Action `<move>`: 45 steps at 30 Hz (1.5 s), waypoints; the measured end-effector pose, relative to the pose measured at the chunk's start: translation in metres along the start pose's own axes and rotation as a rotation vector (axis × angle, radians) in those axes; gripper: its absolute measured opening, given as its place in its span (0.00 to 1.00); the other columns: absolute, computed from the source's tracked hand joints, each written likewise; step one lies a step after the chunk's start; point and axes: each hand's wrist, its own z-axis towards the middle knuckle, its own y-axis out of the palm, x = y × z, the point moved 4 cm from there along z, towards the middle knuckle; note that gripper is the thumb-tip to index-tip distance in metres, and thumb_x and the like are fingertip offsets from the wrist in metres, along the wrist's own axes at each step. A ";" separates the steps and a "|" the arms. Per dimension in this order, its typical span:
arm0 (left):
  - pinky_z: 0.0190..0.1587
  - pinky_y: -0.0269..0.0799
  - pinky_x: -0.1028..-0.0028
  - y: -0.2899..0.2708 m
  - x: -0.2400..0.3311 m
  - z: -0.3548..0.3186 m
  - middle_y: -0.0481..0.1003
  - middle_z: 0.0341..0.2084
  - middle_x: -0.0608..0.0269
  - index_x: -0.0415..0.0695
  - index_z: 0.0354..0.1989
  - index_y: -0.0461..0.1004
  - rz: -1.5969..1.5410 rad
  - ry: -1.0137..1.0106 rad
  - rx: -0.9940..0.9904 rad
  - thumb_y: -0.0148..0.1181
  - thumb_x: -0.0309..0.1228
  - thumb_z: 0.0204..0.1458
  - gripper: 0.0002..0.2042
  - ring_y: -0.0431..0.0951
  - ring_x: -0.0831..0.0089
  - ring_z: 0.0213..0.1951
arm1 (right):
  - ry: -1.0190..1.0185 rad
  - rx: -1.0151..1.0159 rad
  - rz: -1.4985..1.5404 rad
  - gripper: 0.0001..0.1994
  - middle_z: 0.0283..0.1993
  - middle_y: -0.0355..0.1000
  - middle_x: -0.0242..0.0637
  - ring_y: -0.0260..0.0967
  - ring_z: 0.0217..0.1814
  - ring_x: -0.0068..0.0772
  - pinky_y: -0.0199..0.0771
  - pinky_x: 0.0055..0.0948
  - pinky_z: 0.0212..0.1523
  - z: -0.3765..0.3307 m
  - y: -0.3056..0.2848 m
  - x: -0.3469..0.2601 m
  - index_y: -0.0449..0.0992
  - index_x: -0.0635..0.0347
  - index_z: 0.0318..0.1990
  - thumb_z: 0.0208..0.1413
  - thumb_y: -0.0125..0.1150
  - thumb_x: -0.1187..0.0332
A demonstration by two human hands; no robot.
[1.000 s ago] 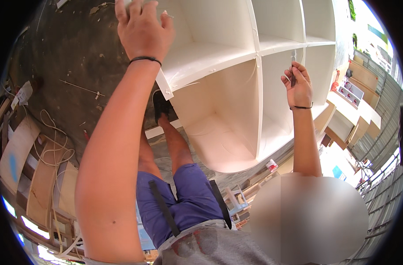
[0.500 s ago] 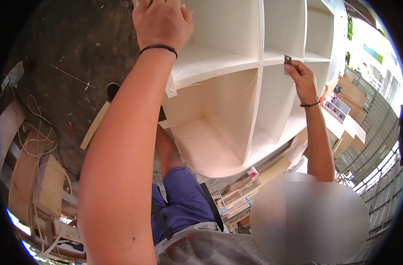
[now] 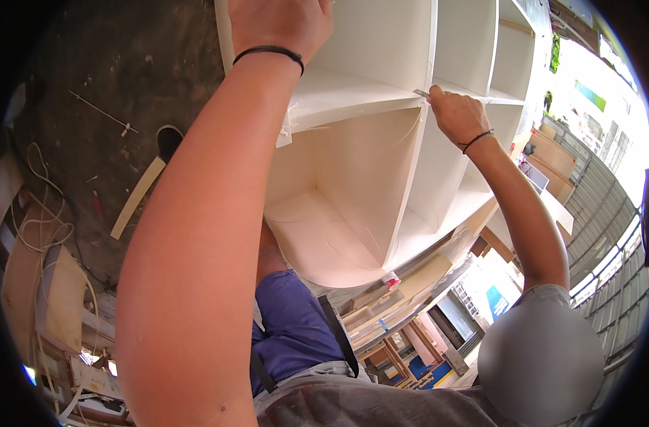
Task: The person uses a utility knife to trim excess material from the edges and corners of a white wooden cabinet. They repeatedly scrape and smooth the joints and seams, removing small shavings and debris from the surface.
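A thin blade (image 3: 420,93) is at white, compartmented shelving (image 3: 373,167).

Left of the hands (image 3: 284,27) cut off by top edge, grey tool (image 3: 420,92) partly hidden; oval (image 3: 541,364) blurred

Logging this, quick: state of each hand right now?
Left hand: can't tell, fingers out of frame.
Right hand: closed, holding a small flat tool.

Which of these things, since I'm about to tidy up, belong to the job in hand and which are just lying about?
In the job:
small flat metal tool, in the right hand
white shelf unit, the tool near its front edge

Apparently lying about:
pale cable
pale strip on the floor
thin white rod on the floor
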 end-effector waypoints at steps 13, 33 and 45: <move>0.69 0.52 0.60 0.001 -0.003 0.000 0.73 0.47 0.52 0.38 0.36 0.78 -0.025 -0.018 -0.012 0.61 0.30 0.48 0.10 0.56 0.51 0.68 | -0.063 -0.042 -0.173 0.05 0.29 0.77 0.42 0.77 0.30 0.45 0.75 0.42 0.28 0.007 -0.010 -0.010 0.69 0.58 0.40 0.62 0.48 0.69; 0.69 0.52 0.60 -0.004 0.000 0.002 0.73 0.47 0.52 0.38 0.36 0.78 0.067 0.015 -0.031 0.63 0.29 0.46 0.10 0.56 0.49 0.68 | 0.004 0.241 0.592 0.11 0.33 0.76 0.48 0.72 0.36 0.60 0.69 0.53 0.36 0.021 -0.036 0.009 0.68 0.58 0.42 0.66 0.45 0.60; 0.66 0.57 0.58 0.003 0.000 0.003 0.72 0.50 0.56 0.43 0.40 0.77 0.151 0.019 -0.130 0.65 0.32 0.46 0.13 0.53 0.47 0.69 | -0.046 0.097 0.735 0.12 0.38 0.74 0.44 0.70 0.40 0.52 0.69 0.44 0.42 -0.018 0.003 0.001 0.69 0.58 0.48 0.67 0.46 0.62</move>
